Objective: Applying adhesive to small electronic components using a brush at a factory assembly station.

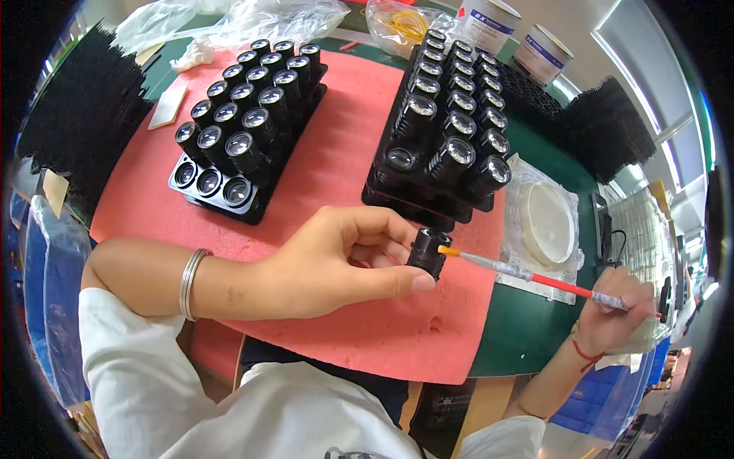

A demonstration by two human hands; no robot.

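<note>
My left hand (344,260) pinches a short black lens barrel (428,253) between thumb and fingers, above the pink foam mat (352,153). At the right, my right hand (615,306) grips the end of a thin paintbrush (562,286) with a red handle. Its orange bristle tip meets the barrel's side near the top. Beyond my left hand stands a black tray of lens barrels (243,153), glass ends up, with several bare sockets in its near row. A second, fuller black tray (380,200) of similar barrels stands to its right.
A shallow round dish (549,222) rests on a white pad at the right. Two white tins (541,55) stand at the back near clear plastic bags (267,21). Stacks of black trays (80,122) rise at the left and right. A small white block (168,105) lies on the mat.
</note>
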